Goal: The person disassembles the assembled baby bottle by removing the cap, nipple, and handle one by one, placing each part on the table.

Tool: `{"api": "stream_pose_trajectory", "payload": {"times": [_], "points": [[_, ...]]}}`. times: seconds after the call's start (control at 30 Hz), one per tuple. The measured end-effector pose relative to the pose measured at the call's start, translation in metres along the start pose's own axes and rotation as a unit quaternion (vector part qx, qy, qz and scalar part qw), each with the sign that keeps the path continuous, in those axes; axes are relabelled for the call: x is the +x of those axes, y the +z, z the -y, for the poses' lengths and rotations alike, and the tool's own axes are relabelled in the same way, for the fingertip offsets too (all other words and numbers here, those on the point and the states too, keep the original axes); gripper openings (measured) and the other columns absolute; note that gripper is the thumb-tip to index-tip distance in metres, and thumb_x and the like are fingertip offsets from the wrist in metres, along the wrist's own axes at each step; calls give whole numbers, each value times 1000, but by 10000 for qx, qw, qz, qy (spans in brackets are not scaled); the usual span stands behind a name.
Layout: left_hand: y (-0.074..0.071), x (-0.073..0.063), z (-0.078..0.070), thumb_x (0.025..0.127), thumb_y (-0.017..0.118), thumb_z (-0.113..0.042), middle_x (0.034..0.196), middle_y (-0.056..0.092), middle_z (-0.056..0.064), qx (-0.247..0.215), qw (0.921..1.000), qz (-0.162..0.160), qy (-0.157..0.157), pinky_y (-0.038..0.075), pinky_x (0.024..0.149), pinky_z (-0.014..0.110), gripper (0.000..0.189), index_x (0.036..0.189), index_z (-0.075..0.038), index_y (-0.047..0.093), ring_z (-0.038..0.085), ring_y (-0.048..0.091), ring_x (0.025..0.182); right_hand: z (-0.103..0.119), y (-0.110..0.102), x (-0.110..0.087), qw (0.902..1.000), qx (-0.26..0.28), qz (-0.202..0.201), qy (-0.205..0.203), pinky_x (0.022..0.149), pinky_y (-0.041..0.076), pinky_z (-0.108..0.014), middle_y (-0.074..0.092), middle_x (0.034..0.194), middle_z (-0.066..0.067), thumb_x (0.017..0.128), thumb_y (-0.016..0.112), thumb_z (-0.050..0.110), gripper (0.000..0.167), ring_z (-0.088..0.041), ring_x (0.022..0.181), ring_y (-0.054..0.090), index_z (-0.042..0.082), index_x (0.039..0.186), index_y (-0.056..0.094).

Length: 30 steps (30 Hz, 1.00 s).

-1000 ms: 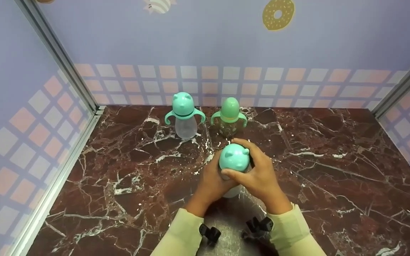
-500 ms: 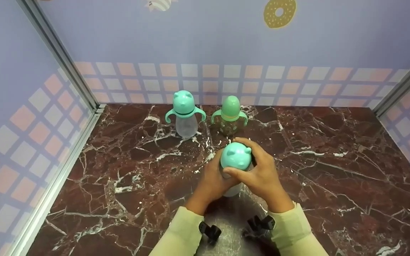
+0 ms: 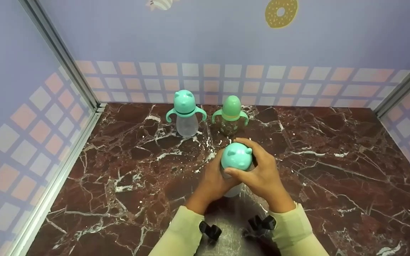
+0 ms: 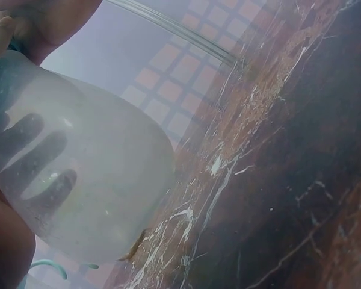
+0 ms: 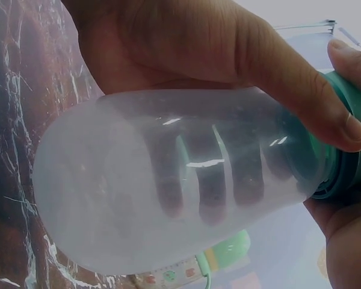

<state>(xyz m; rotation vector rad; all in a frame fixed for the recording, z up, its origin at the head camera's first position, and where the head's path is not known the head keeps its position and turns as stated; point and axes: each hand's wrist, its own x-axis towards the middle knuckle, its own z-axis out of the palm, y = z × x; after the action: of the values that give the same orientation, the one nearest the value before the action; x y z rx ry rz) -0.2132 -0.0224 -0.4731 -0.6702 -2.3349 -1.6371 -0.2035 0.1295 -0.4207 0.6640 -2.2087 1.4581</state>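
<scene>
A baby bottle with a frosted clear body [image 5: 102,180] and a turquoise cap with small ears [image 3: 236,156] is between both hands at the middle of the table. My left hand [image 3: 215,179] wraps round the body; its fingers show through the plastic in both wrist views. Around the cap, my right hand [image 3: 263,174] curls its fingers, with the thumb across the near side. Seen from the head, the hands hide most of the body. In the left wrist view the bottle's rounded base [image 4: 138,198] points toward the table.
Behind the hands stand a turquoise-capped bottle with two handles [image 3: 184,103] and a smaller green-capped one with two handles [image 3: 231,108]. The dark red marbled table [image 3: 126,199] meets patterned walls at the back and sides. Black mounts [image 3: 210,231] sit at both wrists.
The head view has shifted very slightly. Both hands keep their hold on the bottle, and no turning of the cap is plainly visible.
</scene>
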Motion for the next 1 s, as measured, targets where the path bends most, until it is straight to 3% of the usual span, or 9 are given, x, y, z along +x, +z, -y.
{"api": "stream_pose_trajectory", "payload": {"times": [0.17, 0.4, 0.6, 0.77, 1.0], "points": [[1, 0, -1, 76, 81, -30, 113, 66, 9, -65, 10000, 22, 4, 54, 85, 34, 67, 132, -9, 50, 19, 64, 98, -1, -1, -1, 10000, 29, -15, 27, 85, 54, -24, 66, 122, -4, 63, 92, 22, 72, -14, 100, 65, 12, 128, 60], [1, 0, -1, 78, 80, -30, 118, 64, 9, -386, 9989, 238, 92, 52, 90, 35, 71, 136, -8, 47, 20, 63, 102, 0, -4, -2, 9990, 397, 165, 125, 80, 55, -27, 67, 121, -6, 66, 90, 14, 70, -16, 98, 66, 11, 129, 59], [0, 0, -2, 78, 81, -29, 120, 63, 6, -629, 9970, 447, -61, 52, 90, 34, 72, 138, -12, 47, 17, 62, 103, 1, -9, 0, 9982, 463, 361, 86, 76, 56, -28, 69, 113, -5, 66, 89, 13, 69, -15, 93, 67, 10, 128, 60], [-2, 1, -3, 76, 81, -29, 123, 63, 3, -849, 9935, 748, -129, 51, 93, 35, 77, 143, -19, 43, 15, 61, 106, 1, -13, 0, 9966, 602, 557, 35, 76, 56, -28, 70, 109, -6, 66, 89, 11, 68, -16, 92, 67, 13, 127, 61], [-9, 2, -1, 74, 81, -33, 117, 65, 3, -1168, 9840, 1291, -385, 50, 93, 33, 77, 141, -22, 46, 13, 62, 102, -3, -17, -1, 9905, 1074, 854, 93, 77, 57, -31, 69, 109, -10, 66, 87, 5, 68, -18, 92, 67, 2, 127, 59]]}}
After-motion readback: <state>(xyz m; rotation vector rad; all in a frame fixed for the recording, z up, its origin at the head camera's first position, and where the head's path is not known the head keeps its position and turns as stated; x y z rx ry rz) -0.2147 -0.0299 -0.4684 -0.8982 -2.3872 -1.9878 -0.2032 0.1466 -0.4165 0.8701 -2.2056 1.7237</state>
